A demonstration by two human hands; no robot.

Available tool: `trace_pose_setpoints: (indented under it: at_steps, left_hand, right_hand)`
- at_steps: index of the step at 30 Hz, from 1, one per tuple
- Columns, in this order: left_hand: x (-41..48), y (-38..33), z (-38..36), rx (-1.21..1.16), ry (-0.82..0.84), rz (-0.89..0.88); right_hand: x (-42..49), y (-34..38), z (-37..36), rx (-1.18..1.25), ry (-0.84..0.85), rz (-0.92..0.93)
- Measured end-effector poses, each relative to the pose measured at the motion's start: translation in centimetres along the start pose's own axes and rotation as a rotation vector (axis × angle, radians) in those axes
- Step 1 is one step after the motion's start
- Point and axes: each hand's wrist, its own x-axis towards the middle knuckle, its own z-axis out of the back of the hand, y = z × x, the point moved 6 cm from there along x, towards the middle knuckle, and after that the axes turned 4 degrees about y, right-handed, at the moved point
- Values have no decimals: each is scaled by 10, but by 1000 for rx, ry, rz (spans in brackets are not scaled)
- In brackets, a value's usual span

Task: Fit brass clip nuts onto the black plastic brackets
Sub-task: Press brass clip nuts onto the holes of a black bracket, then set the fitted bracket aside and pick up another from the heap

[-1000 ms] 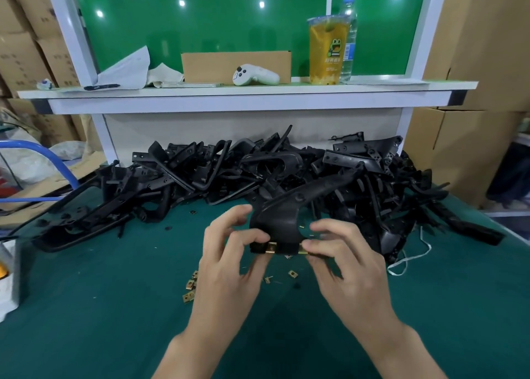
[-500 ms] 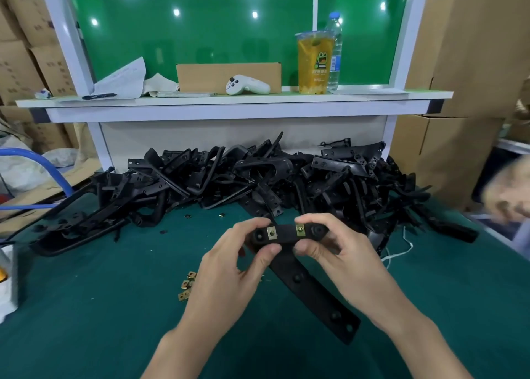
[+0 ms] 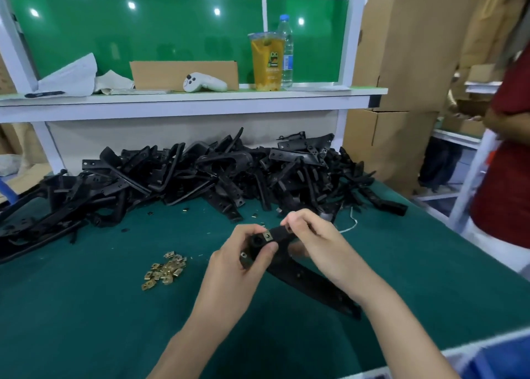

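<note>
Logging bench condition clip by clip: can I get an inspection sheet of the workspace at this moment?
Surface: green mat, a few stray nuts lying near the heap.
Job's things: held bracket shows a fitted brass clip nut; heap of black brackets at the back; loose clip nuts piled left of the hands.
Clutter: drink cup, water bottle, white controller, cardboard and paper on the shelf.
Grippers: left hand grips the bracket's near end; right hand pinches it beside the nut.
Cables: white cord at the heap's right edge.
Surroundings: cardboard boxes; a person in red at the right.
</note>
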Motion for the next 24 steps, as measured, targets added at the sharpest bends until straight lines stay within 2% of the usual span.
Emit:
trace_pose_setpoints:
  at_steps: [3, 7, 15, 17, 21, 22, 24]
  left_hand:
    - [-4, -6, -34, -77, 21, 40]
    - [-6, -28, -88, -184, 67, 66]
    - [-20, -128, -240, -394, 256, 79]
    - [-34, -162, -289, -427, 367, 83]
    - [-76, -208, -381, -357, 910, 161]
    - [-81, -207, -389, -328, 960, 163]
    - [-76, -195, -383, -328, 914, 111]
  right_hand:
    - [-13, -11, 19, -65, -186, -78]
    - [-41, -22, 62, -233, -346, -207]
    - [-147, -47, 198, -381, -713, -421]
    - [-188, -53, 235, -440, -847, -507]
    - [-271, -48, 284, -559, -1190, -628]
    - [-281, -45, 289, -565, -1237, -606]
    - [-282, -41, 289, -588, -1258, -516]
